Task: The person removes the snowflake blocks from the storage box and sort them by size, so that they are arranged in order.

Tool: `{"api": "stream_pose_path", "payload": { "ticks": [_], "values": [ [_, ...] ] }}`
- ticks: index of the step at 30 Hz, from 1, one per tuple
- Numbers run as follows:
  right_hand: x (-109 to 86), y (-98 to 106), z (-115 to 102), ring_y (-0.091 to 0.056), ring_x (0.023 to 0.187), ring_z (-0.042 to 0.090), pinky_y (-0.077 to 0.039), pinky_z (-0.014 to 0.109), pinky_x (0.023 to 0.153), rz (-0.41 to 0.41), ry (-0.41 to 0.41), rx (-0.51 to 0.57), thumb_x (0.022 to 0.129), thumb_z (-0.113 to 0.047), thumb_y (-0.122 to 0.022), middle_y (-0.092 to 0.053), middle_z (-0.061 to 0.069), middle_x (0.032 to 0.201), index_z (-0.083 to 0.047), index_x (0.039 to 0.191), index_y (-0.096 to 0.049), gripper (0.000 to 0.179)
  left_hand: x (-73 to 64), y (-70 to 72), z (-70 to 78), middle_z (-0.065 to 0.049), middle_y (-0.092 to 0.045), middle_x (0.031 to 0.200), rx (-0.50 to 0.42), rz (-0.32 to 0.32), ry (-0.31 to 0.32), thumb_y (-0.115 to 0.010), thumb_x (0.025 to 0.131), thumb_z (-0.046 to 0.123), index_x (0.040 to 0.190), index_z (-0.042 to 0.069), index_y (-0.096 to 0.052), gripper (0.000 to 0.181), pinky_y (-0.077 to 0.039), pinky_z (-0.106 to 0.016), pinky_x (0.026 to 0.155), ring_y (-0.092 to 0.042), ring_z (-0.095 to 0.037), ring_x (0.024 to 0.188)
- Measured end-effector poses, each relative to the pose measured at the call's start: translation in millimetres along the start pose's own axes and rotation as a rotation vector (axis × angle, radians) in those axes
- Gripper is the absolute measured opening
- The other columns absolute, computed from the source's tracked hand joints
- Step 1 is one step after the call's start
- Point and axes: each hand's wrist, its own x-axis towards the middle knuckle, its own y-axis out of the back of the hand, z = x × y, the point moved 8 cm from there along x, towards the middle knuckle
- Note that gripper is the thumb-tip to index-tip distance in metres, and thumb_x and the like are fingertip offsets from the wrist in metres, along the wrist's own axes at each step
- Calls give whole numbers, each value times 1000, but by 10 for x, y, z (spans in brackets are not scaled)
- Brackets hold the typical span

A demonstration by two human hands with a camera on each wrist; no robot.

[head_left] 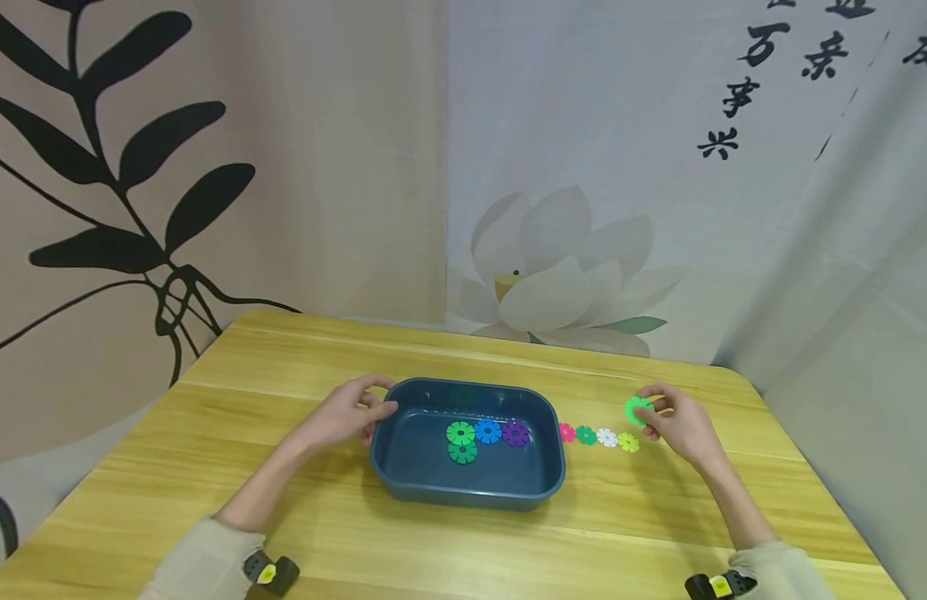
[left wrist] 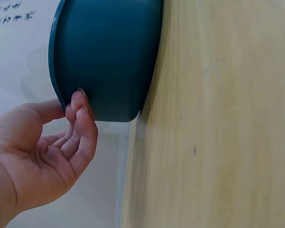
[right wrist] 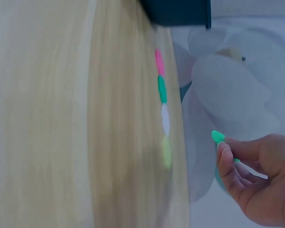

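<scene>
A dark blue-green rectangular basin stands on the wooden table. My left hand grips its left rim, thumb over the edge and fingers against the outer wall, as the left wrist view also shows of the basin's side. Inside lie flower-shaped plastic discs: a blue disc, a purple disc and two green ones. My right hand pinches a bright green flower-shaped disc between thumb and fingers, raised above the table. Beneath and left of it, a row of discs runs toward the basin, ending in a yellow disc.
The row on the table also has a pink disc beside the basin's right wall, a green disc and a white disc. A printed curtain hangs behind the table's back edge.
</scene>
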Motion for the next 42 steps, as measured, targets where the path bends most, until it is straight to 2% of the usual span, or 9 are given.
{"api": "stream_pose_path", "payload": {
  "ticks": [9,15,23,36,42],
  "values": [
    [-72,67,324,-65,67,26,-57,33,59,-28,-92,-44,94,1,-68,-64,17,87,12,118,-54,30,1,7,2,-8,-60,73,9,6,4,-63,102,14,137,-2,-50,41,-54,-39,57,-58,-26,57],
    [-103,72,440,-65,63,23,-56,32,57,-69,-156,-47,94,1,-68,-65,14,77,12,114,-52,28,7,3,4,-8,-60,74,7,3,3,-63,102,14,137,-2,-50,41,-55,-39,57,-58,-25,57],
    [-102,37,558,-64,64,18,-57,29,59,-106,-201,-59,93,-3,-71,-67,10,77,13,111,-54,29,17,8,0,-8,-61,74,4,3,0,-62,102,14,137,-2,-50,41,-55,-40,57,-58,-24,56],
    [-116,45,532,-66,69,20,-56,32,63,-105,-202,-125,94,-11,-71,-68,13,86,13,114,-55,34,13,-7,-20,-8,-61,74,-3,-3,9,-62,102,14,137,-2,-50,41,-54,-38,57,-58,-23,57],
    [-118,59,354,-65,70,23,-54,35,64,-87,-140,-165,97,-14,-67,-67,14,89,11,118,-56,35,1,-1,1,-8,-61,74,4,1,1,-62,102,15,138,-3,-50,41,-55,-38,57,-59,-22,57]
  ]
}}
